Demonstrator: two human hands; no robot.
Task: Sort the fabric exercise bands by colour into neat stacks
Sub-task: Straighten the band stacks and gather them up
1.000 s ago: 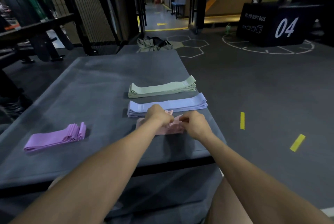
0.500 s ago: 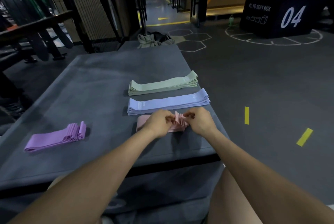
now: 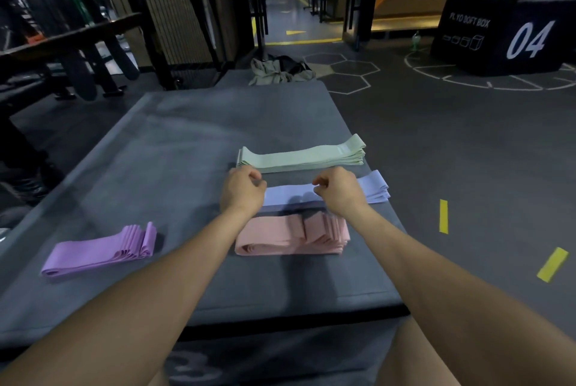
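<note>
hovering at the centre of the frame, the left hand (image 3: 241,190) and the right hand (image 3: 338,189) are seen above the blue stack (image 3: 372,187), each grip narrow, fingers curled with nothing visibly held, though a pinch on the top blue band cannot be ruled out. the blue stack is laid with its long axis running left to right across the desk (image 3: 174,148), directly under both hands; its left end is hidden by the left hand, its right end is clear of the right hand. the pink stack (image 3: 280,237) lies just below, nearer the person, its right end fanned and untidy. the green stack (image 3: 299,156) lies just above, and the purple stack (image 3: 96,253) well apart at lower left. whichever stack is squared next is judged reachable by both hands equally. "plyo soft box" and "04" are read on the black box (image 3: 498,39) at upper right.
</note>
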